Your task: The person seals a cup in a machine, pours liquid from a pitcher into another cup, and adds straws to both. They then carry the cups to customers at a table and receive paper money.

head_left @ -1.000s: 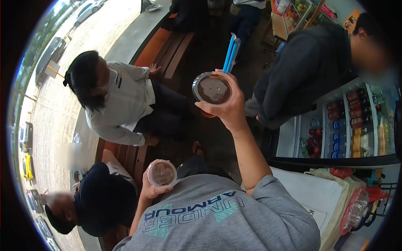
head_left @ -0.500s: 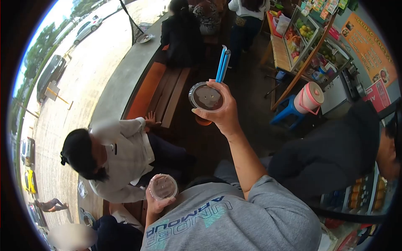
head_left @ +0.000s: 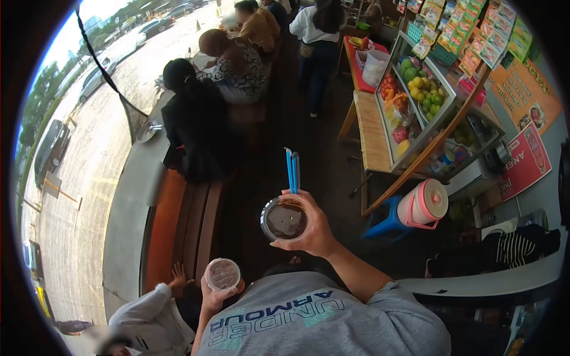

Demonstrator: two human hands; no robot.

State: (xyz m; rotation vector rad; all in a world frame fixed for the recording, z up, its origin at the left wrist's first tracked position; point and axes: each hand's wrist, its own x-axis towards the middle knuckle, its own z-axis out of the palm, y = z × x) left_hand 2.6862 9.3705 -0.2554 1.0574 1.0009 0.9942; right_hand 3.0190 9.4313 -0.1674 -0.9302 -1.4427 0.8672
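My right hand is wrapped round a lidded plastic cup of dark brown drink, held out in front of my chest. Two blue straws stick up beside the cup's far rim, pinned by the fingers of the same hand. Lower and closer to my body, my left hand grips a second plastic cup with a clear, ridged lid. The sides of both cups are mostly hidden from above.
A wooden bench runs along a grey counter on the left, with seated people. One person's hand rests on the bench nearby. At right stand a glass fruit case, a blue stool and a pink drink jug. Another person stands ahead.
My view has moved forward along the aisle; the white-sleeved person has slid to the lower left. The dark-clothed person at right has left view. Both cups stay in my hands.
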